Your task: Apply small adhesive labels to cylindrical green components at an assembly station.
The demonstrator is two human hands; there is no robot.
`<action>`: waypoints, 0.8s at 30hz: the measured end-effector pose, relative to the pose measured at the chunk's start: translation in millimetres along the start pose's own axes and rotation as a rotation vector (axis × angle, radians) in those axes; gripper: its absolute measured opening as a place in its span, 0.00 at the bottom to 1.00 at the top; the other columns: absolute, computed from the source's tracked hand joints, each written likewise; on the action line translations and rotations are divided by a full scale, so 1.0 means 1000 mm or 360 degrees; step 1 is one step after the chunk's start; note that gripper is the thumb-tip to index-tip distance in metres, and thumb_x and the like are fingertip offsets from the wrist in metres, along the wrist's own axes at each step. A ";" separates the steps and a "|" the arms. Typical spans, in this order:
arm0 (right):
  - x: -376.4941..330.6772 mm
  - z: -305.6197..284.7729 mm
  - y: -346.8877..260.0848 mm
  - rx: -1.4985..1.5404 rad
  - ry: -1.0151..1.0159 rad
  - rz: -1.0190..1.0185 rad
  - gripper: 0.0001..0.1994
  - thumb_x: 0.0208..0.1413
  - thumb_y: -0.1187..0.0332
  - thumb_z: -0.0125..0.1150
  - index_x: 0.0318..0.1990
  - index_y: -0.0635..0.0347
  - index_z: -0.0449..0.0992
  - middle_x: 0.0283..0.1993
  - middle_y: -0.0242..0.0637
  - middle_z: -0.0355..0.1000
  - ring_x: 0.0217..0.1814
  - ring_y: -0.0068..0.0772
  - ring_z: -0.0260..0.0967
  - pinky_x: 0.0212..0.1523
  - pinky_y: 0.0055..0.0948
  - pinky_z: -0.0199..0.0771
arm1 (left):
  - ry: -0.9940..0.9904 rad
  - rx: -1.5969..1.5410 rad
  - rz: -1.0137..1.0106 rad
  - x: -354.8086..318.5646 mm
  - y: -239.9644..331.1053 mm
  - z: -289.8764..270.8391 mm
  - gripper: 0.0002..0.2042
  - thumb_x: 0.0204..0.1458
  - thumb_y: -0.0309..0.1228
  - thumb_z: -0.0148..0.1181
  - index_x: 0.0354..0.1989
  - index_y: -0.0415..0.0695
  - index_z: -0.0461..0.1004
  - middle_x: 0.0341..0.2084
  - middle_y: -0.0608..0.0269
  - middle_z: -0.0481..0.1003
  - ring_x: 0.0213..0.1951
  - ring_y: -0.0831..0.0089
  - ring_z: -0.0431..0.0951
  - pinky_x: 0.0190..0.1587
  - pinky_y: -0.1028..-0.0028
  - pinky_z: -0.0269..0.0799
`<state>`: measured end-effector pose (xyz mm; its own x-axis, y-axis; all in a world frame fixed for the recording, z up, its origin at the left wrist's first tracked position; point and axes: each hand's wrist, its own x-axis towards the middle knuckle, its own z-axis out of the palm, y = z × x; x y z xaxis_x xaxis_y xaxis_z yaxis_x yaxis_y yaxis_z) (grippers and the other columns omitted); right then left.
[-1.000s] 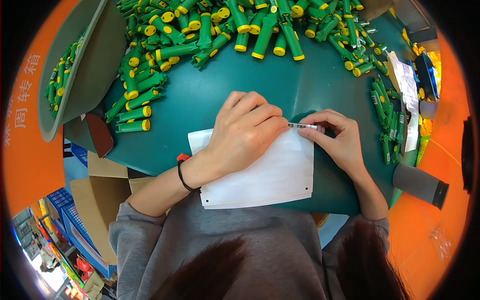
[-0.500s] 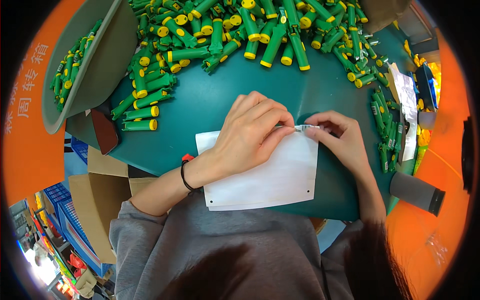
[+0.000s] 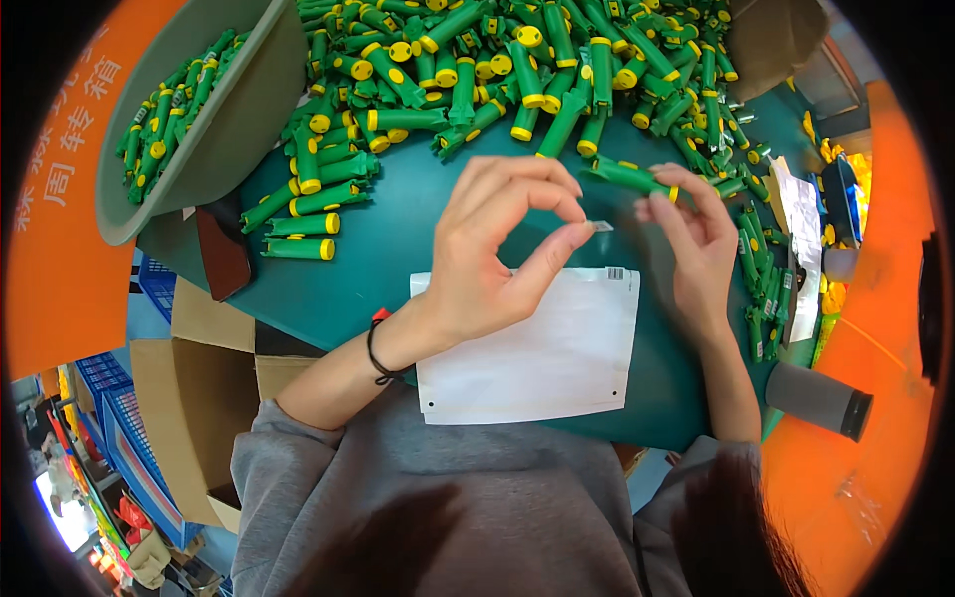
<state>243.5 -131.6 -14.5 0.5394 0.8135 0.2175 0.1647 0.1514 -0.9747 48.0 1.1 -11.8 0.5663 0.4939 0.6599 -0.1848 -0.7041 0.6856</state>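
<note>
Between thumb and forefinger, my left hand [image 3: 487, 249] pinches a small white sticker [image 3: 602, 227] with dark print on it. My right hand [image 3: 701, 254] has its fingers closed on the yellow-capped end of a green tube [image 3: 627, 178], lifted in front of the pile and lying roughly sideways. Below both hands, a white sheet [image 3: 527, 348] rests on the green table, with one barcode sticker [image 3: 616, 274] visible at its far right corner. The far side of the table holds a heap of similar green tubes with yellow caps [image 3: 463, 90].
A grey tub [image 3: 224, 139] of green tubes stands at the left, near a dark red flat object [image 3: 224, 254]. An open cardboard box [image 3: 184, 418] is below it. To the right are more tubes [image 3: 764, 284], white papers [image 3: 799, 239] and a grey cylinder [image 3: 818, 390].
The sticker has come off the sheet into my left hand, which is lifted clear. My right hand has moved away from the sheet towards the pile and taken hold of a green tube.
</note>
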 end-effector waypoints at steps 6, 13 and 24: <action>-0.044 0.014 -0.033 0.0157 -0.0232 0.0213 0.19 0.56 0.84 0.63 0.56 0.71 0.73 0.53 0.47 0.75 0.49 0.33 0.77 0.46 0.32 0.83 | -0.0329 -0.0500 -0.0468 0.017 0.030 -0.024 0.05 0.55 0.23 0.68 0.37 0.38 0.78 0.43 0.57 0.79 0.46 0.72 0.77 0.54 0.71 0.69; -0.052 0.011 -0.034 0.0110 -0.0365 -0.0021 0.21 0.49 0.85 0.71 0.52 0.72 0.75 0.53 0.47 0.75 0.55 0.36 0.76 0.52 0.33 0.85 | -0.0717 -0.0431 -0.0783 0.019 0.050 -0.035 0.04 0.55 0.24 0.67 0.35 0.37 0.78 0.39 0.59 0.81 0.43 0.74 0.78 0.52 0.73 0.70; -0.057 0.014 -0.041 0.0054 -0.0420 -0.0017 0.20 0.47 0.86 0.72 0.50 0.70 0.76 0.53 0.47 0.74 0.56 0.37 0.76 0.56 0.33 0.83 | -0.0747 -0.0438 -0.0735 0.016 0.052 -0.033 0.04 0.55 0.24 0.66 0.35 0.37 0.78 0.36 0.61 0.82 0.41 0.73 0.80 0.50 0.72 0.74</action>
<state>194.5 -175.9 12.4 0.3032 0.9293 0.2107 0.1390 0.1756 -0.9746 20.6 -10.6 44.7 0.9102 0.3954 0.1235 -0.0034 -0.2908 0.9568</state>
